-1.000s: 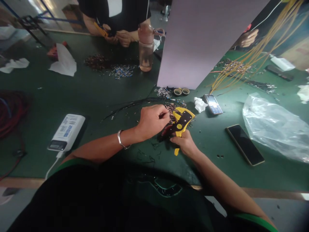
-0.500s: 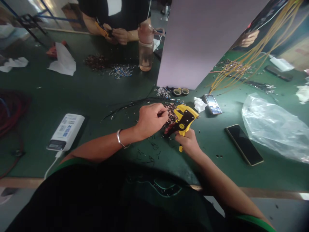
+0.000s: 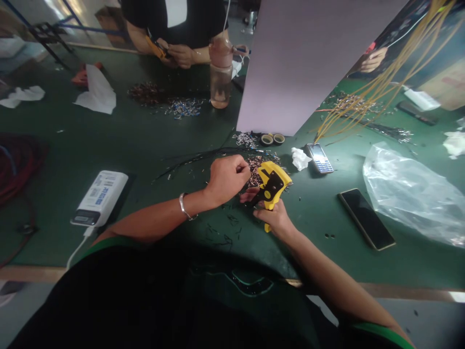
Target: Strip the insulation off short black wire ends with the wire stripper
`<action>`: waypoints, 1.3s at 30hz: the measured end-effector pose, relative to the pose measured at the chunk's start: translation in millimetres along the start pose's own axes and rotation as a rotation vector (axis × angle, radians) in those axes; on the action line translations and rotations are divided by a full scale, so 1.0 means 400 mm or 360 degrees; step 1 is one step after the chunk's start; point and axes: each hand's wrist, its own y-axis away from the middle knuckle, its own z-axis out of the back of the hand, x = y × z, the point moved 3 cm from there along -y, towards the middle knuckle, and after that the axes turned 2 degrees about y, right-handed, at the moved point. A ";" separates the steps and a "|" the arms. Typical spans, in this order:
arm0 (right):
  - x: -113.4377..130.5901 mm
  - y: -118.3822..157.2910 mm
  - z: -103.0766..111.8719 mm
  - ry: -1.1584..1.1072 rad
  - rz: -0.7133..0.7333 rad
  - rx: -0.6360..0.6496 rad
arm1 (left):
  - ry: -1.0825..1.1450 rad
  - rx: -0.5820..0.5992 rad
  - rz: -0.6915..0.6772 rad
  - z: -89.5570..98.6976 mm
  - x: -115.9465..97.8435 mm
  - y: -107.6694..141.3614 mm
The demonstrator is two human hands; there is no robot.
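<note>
My right hand [image 3: 276, 218] grips a yellow and black wire stripper [image 3: 271, 186], its head pointing up and away from me. Close by on the left, my left hand [image 3: 228, 178] has its fingers pinched together; what they hold, if anything, is too small to make out. Beneath and behind both hands lies a pile of small copper-coloured terminals [image 3: 256, 167]. A bundle of thin black wires [image 3: 196, 156] runs to the left behind my left hand. Short black scraps [image 3: 228, 239] are scattered on the green table in front of me.
Silver terminals [image 3: 245, 139] and tape rolls [image 3: 272, 139] lie by an upright white panel [image 3: 290, 72]. To the right are a keypad phone [image 3: 319, 158], a smartphone [image 3: 366, 218] and a plastic bag [image 3: 410, 194]. A power bank [image 3: 100, 198] lies left. Across the table, co-workers' hands [image 3: 179, 55] work beside a bottle [image 3: 220, 77].
My right hand and the wire stripper have moved slightly left and down, nearer my left hand. My left hand stays pinched in nearly the same place.
</note>
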 end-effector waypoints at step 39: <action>0.027 -0.002 0.029 0.0524 0.0178 -0.0397 | 0.0024 0.0313 -0.0301 -0.021 -0.082 0.071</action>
